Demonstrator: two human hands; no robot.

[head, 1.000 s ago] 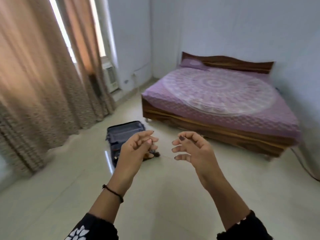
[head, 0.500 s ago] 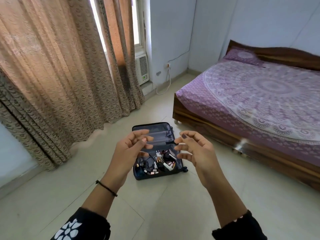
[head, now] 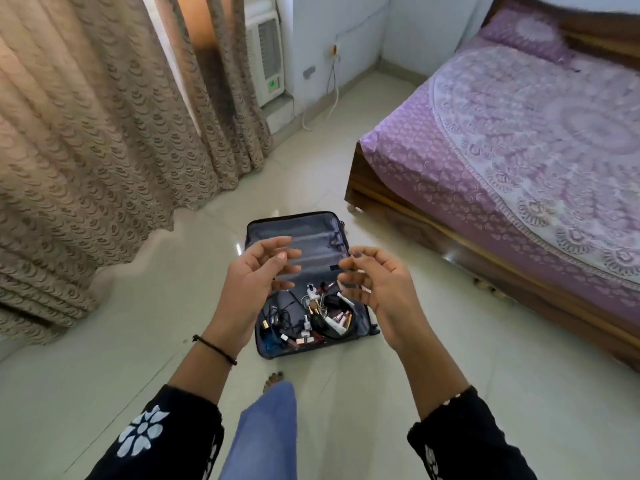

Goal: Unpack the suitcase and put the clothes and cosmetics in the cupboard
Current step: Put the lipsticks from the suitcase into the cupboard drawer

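Observation:
A small dark blue suitcase (head: 311, 237) lies open on the tiled floor in front of me. Its near half holds a jumble of cosmetics (head: 311, 320): lipsticks, tubes, small bottles and dark cables. The far half, the lid, shows only grey lining. My left hand (head: 256, 285) and my right hand (head: 374, 289) hover side by side in the air above the suitcase, palms facing each other, fingers loosely curled, holding nothing. No clothes and no cupboard are in view.
A wooden bed (head: 433, 244) with a purple patterned cover stands to the right of the suitcase. Beige curtains (head: 104, 150) hang at the left. A white cooler unit (head: 265, 60) and a wall socket with a cord sit at the far wall. My foot (head: 273, 379) is just before the suitcase.
I have walked closer to the suitcase and my view has tilted down; it now lies right below my hands, its contents visible. Both hands stayed raised and empty.

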